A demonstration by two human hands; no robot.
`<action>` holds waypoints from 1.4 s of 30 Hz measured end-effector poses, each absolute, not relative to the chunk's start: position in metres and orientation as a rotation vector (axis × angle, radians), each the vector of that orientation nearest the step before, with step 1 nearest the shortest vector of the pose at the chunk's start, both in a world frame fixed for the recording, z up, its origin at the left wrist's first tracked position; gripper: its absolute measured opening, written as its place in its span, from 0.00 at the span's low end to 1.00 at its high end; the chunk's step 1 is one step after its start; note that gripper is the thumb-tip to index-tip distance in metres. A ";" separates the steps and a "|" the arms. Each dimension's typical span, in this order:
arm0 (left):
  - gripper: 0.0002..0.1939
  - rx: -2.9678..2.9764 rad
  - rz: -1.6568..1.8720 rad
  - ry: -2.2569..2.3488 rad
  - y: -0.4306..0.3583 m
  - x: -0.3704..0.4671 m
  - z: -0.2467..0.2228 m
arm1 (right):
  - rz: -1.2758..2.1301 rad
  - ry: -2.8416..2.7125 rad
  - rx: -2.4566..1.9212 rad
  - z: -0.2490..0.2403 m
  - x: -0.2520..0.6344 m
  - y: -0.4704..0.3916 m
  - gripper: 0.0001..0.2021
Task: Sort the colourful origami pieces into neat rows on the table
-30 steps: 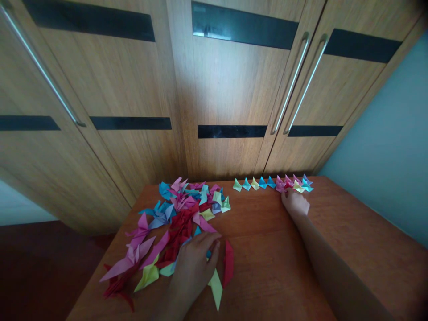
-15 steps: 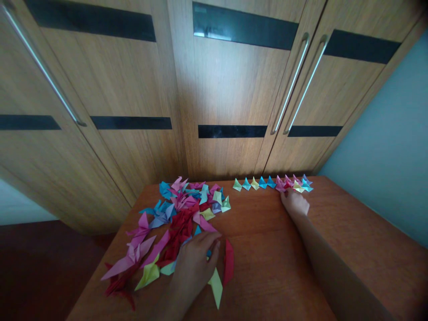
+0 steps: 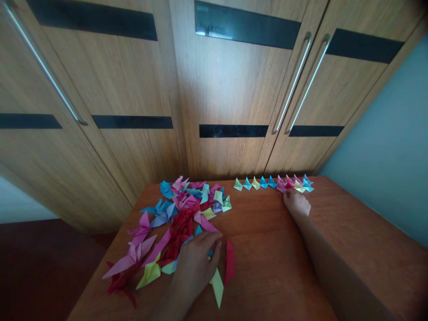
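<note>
1. Holding the right hand (image 3: 297,203) at the front of the row of small folded papers (image 3: 263,182), set along the table's (image 3: 267,267) back edge below the wooden cabinet (image 3: 230,89). Bending the fingers closely together beside a small red paper (image 3: 289,185); hiding the tips, so not telling whether pinching or merely touching it.
2. Probably risking toppling or shoving the neighbouring pink papers (image 3: 280,184), through working inside so tight a cluster.
3. Holding the left hand (image 3: 195,263) over the near right side of the pile of folded papers (image 3: 182,220). Curling the fingers, with thumb close to forefinger; not showing clearly whether gripping anything, a bit of blue paper (image 3: 210,253) peeping out below.
4. Likely risking crushed points under that palm, from pressing down on thin paper.
5. Possibly risking snagging the pale green paper (image 3: 218,285) or the long red paper (image 3: 229,263) just beside, through a careless wrist sweep.
6. Showing a dark red paper (image 3: 117,283) near the table's left side; risking a drop to the floor from there, through any leftward push on the pile.
</note>
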State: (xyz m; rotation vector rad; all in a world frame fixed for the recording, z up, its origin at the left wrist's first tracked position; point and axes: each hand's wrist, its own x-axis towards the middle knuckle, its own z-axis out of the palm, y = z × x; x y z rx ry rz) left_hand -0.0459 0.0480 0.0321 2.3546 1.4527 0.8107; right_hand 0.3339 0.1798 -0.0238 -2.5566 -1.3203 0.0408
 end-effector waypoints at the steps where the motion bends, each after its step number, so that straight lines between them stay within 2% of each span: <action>1: 0.11 2.353 0.803 1.457 0.048 -0.046 0.032 | 0.045 -1.321 -2.554 -0.024 0.334 0.180 0.17; 17: 0.12 2.319 0.687 1.506 0.047 -0.046 0.036 | 0.077 -1.171 -2.353 -0.027 0.323 0.159 0.15; 26: 0.12 2.355 0.736 1.515 0.051 -0.050 0.035 | 0.188 -1.359 -2.127 -0.032 0.261 0.152 0.11; 33: 0.13 2.392 0.772 1.774 0.068 -0.080 0.046 | 0.293 -1.529 -1.900 -0.033 0.224 0.150 0.07; 37: 0.15 2.351 0.571 2.095 0.060 -0.112 0.061 | 0.357 -1.524 -1.790 -0.034 0.231 0.150 0.08; 42: 0.18 2.311 0.309 2.160 0.033 -0.142 0.062 | 0.369 -1.533 -1.787 -0.036 0.234 0.152 0.07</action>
